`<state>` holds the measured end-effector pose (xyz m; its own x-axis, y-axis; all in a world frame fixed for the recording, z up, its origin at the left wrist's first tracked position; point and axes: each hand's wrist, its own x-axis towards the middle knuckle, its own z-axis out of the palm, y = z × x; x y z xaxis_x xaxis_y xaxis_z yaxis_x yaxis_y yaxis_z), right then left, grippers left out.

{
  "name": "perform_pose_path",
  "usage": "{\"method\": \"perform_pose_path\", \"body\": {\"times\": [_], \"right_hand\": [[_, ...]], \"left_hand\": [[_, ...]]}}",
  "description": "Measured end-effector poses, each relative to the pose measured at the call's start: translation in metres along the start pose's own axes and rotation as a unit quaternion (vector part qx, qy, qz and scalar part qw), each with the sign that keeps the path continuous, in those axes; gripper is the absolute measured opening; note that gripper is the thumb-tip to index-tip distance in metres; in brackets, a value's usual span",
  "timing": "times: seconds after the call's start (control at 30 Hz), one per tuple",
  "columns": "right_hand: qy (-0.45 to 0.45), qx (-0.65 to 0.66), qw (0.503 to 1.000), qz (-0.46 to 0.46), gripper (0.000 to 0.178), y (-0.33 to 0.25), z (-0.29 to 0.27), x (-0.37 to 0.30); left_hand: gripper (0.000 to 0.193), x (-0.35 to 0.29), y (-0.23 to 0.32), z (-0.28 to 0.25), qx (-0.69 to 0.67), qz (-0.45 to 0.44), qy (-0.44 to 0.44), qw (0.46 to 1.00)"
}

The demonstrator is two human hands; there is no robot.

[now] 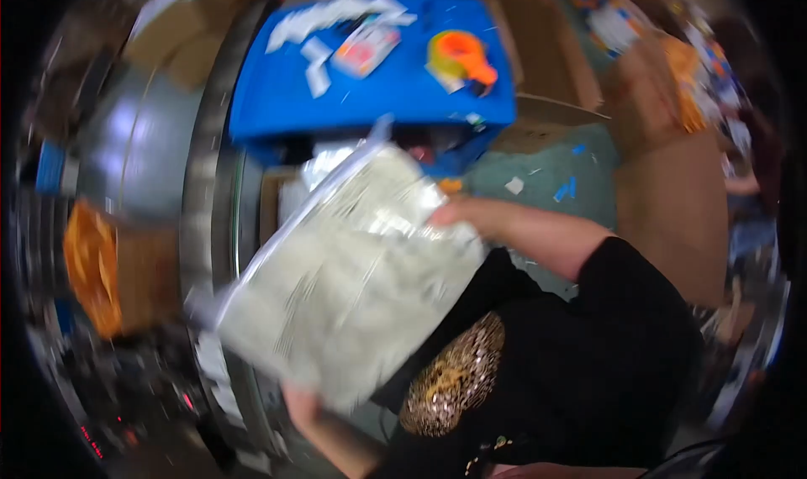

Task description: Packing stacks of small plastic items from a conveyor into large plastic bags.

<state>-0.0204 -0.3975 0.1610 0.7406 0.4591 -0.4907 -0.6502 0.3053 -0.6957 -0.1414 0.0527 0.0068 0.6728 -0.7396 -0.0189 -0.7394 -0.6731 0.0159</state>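
Observation:
A large flat see-through plastic bag (345, 269) with pale, whitish soft contents is held up in front of my body, tilted. My right hand (454, 214) grips its right side, the thumb on top and the other fingers hidden beneath. At the lower edge, my left hand (303, 402) is closed on the bag; motion blurs it and the bag covers most of its fingers. The bag's long, whitish edge strip runs along its upper left side.
Beyond the bag stands a blue table or bin top (378, 92) carrying an orange-and-yellow tape dispenser (462, 57) and white papers. A metal conveyor-like rail (206, 185) runs along the left. Cardboard boxes (672, 218) stand at the right, and an orange bag (91, 269) lies far left.

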Motion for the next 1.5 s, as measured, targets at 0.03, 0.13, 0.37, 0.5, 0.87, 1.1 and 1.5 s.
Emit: {"method": "perform_pose_path", "body": {"times": [0.03, 0.13, 0.37, 0.5, 0.87, 1.1, 1.5], "right_hand": [[-0.075, 0.040, 0.994, -0.062, 0.080, -0.001, 0.016, 0.008], [-0.164, 0.035, 0.983, -0.069, 0.090, -0.028, 0.061, 0.000], [-0.186, -0.072, 0.975, -0.100, 0.087, 0.001, 0.067, 0.051], [-0.011, -0.381, 0.901, -0.206, 0.066, 0.008, 0.000, 0.094], [0.081, -0.976, 0.082, -0.184, 0.069, 0.137, -0.028, 0.223], [-0.122, -0.841, 0.509, 0.137, 0.063, -0.051, 0.082, 0.181], [-0.450, -0.421, 0.760, 0.206, 0.073, -0.327, 0.400, 0.254]], "left_hand": [[0.053, 0.024, -0.017, 0.001, 0.037, 0.029, 0.029, 0.998], [0.055, 0.093, -0.054, -0.005, 0.138, 0.097, 0.108, 0.980], [0.058, 0.149, -0.104, -0.050, 0.332, 0.129, 0.228, 0.906], [0.061, 0.169, -0.138, -0.066, 0.443, 0.081, 0.274, 0.850], [0.067, 0.259, -0.283, -0.116, 0.681, 0.001, 0.359, 0.639], [0.072, 0.291, -0.317, -0.274, 0.804, 0.019, 0.366, 0.469], [0.080, 0.166, -0.144, -0.448, 0.950, -0.102, -0.056, 0.289]]}}
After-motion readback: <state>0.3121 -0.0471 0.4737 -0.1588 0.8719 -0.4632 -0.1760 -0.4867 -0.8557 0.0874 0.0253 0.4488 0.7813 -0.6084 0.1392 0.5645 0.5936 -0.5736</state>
